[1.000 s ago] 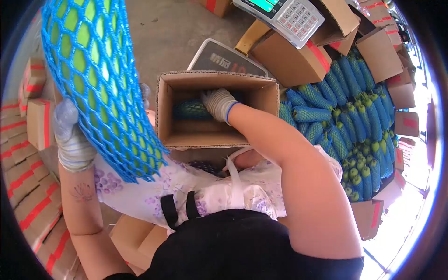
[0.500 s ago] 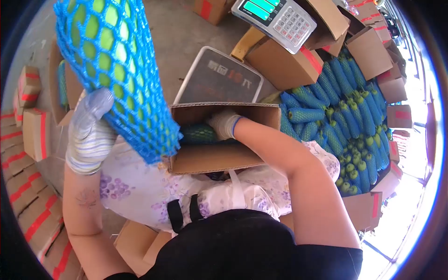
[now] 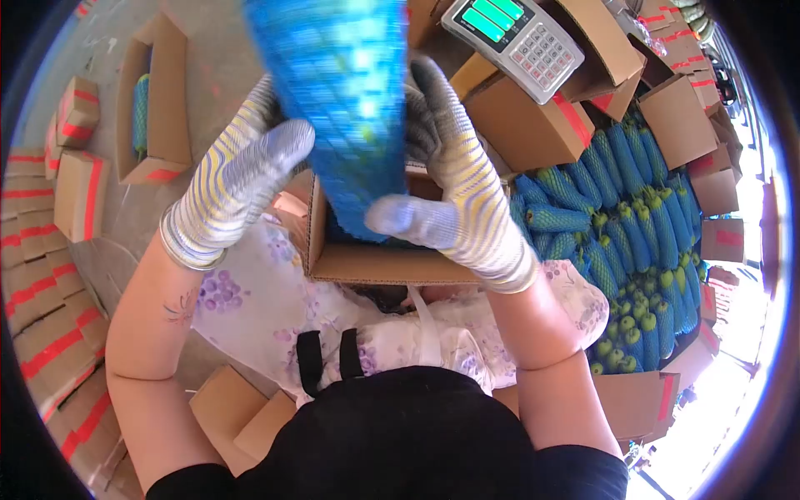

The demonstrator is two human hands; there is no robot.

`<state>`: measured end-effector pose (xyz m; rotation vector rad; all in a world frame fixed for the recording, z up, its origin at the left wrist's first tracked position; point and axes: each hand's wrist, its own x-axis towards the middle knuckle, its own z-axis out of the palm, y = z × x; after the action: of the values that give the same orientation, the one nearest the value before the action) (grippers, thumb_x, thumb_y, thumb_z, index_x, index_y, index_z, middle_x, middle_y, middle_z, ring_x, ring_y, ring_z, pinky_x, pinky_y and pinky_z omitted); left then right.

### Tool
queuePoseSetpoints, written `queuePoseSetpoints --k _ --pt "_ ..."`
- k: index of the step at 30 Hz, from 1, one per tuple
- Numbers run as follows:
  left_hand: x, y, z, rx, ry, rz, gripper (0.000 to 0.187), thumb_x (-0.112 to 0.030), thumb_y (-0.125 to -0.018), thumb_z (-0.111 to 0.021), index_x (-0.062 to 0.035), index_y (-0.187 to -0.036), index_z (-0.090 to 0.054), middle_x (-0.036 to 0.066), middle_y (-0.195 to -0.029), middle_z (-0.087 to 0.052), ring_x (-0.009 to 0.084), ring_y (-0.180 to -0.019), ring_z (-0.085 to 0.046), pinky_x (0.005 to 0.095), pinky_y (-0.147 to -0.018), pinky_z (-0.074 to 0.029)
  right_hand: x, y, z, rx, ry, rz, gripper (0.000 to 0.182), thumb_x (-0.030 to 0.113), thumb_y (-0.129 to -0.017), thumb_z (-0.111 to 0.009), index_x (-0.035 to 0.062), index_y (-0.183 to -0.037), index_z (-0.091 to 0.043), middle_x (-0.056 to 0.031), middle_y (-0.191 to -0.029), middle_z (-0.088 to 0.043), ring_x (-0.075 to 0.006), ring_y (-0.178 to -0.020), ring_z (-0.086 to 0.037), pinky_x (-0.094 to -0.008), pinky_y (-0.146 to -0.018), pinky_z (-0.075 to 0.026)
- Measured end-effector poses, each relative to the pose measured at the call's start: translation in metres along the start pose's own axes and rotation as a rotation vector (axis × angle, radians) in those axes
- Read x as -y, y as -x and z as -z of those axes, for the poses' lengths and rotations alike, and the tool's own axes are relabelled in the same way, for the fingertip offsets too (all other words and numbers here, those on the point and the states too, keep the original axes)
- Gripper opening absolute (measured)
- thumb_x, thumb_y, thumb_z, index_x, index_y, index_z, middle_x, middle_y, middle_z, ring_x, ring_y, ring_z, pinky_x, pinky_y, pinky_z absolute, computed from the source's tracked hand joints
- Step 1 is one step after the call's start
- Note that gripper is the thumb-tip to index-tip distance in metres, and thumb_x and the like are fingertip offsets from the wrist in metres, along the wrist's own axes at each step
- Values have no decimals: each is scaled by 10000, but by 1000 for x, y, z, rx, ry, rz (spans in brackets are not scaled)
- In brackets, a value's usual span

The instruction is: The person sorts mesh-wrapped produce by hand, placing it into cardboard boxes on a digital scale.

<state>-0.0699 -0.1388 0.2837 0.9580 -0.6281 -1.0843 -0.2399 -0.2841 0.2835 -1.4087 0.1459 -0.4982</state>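
Note:
A long green gourd (image 3: 342,92) in a blue mesh sleeve is held up in front of me, blurred by motion, its top cut off by the frame. My left hand (image 3: 233,171), in a striped knit glove, grips its left side, with the thumb near the edge and the fingers partly hidden behind. On the right side my gloved right hand (image 3: 462,192) has its thumb across the lower end and its fingers at the back. Beneath the gourd, an open cardboard box (image 3: 392,265) rests at my lap, its inside mostly covered.
To the right lie many sleeved gourds (image 3: 625,208) in rows, with cartons around them. A digital scale display (image 3: 517,42) stands at the upper right. On the left, an open box (image 3: 158,100) holds another sleeved gourd (image 3: 142,117), beside stacked red-taped cartons (image 3: 50,308).
The gourd has moved right, over the box. My right hand has come out of the box and taken hold of the gourd's lower end, joining my left hand.

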Motion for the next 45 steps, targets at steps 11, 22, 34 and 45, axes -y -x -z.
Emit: queuePoseSetpoints --k 11,22,34,45 --pt "8 6 20 -58 -1315 53 400 -101 -920 -597 -6 -1307 -552 158 -1023 -690 252 -925 -682 348 -786 -538 -36 65 48 93 611 -141 946 110 -601 -845 1 -1423 -390 -194 -1262 -591 -321 -1183 -591 -376 -1046 -445" --pt "24 7 22 462 -1438 608 599 -201 -886 -652 -49 -1424 -438 253 -1053 -661 393 -964 -657 438 -852 -524 -47 48 41 568 1270 -135 373 177 -799 -689 54 -1143 -615 -149 -970 -658 -359 -929 -639 -488 -812 -504" --pt "36 -4 4 431 -1615 395 321 -297 -890 -632 -24 -1060 -629 223 -930 -691 400 -886 -658 477 -812 -509 -141 13 27 884 1371 -514 370 246 -847 -611 77 -1159 -718 -176 -1144 -703 -333 -1027 -688 -446 -898 -538" --pt "52 -52 -2 394 -1891 159 247 -261 -895 -600 -33 -814 -648 210 -781 -656 402 -757 -639 500 -714 -499 3 107 260 -44 1660 -805 470 353 -863 -667 42 -1211 -615 -219 -1171 -651 -374 -1104 -624 -440 -928 -511"
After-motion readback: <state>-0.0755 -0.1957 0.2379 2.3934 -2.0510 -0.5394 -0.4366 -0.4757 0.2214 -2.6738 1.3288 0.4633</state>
